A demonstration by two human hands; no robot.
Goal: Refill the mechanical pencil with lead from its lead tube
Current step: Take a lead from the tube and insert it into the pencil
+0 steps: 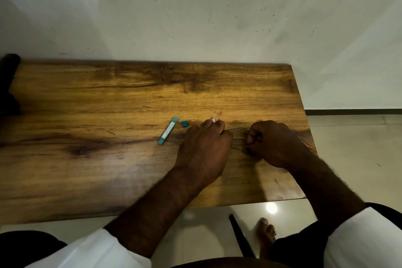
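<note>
**A:** Status check. Your left hand (204,146) is curled around the mechanical pencil (213,119); only its pale pink end pokes out past the fingertips, on the far side. Your right hand (272,143) is pinched tight low on the table (87,169), probably on a lead, but I can't tell, too thin and dark to see.

**B:** Lead tube?

**A:** Lead tube (168,130) lies flat just left of your left hand, uncapped by the look of it. Its teal cap (185,123) sits loose beside the tube's far end.

**B:** Risks?

**A:** Three. Pinch too hard or feed off-axis and the lead snaps. Nudge the open tube with your left knuckles and it may roll and spill. A few thin dark slivers, maybe stray leads, already lie further left on the wood; dark grain hides them, easy to lose. The cap is small too, so mind your sleeve.
</note>
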